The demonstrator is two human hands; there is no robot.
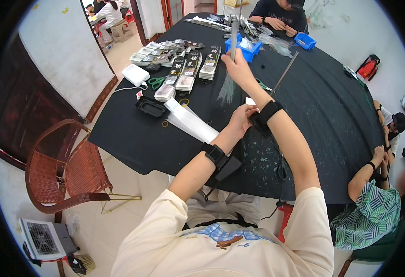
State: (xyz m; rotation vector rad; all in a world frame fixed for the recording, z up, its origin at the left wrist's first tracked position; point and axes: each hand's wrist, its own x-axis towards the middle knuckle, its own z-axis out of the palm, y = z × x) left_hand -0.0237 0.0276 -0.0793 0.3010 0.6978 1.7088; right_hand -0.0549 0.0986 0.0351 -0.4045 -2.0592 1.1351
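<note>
My right hand (239, 69) is stretched out over the table, its fingers closed beside an upright grey strip or post (234, 34). What they pinch is too fine to make out. Below that hand, a bunch of thin translucent strands (227, 90) spreads on the black cloth. My left hand (242, 116) is closer to me, partly behind my right wrist, with its fingertips drawn together. A small white piece (249, 101) shows just beyond those fingers; whether they hold it is hidden. Long white strips (191, 121) lie left of my left hand.
Stacked black-and-white packets (189, 71), green-handled scissors (156, 82), a white box (136, 75) and a black tray (151, 107) are at the left. A slanted metal rod (285, 71) rises right of my hands. Blue baskets (248, 50) stand farther back. Other people sit around the table.
</note>
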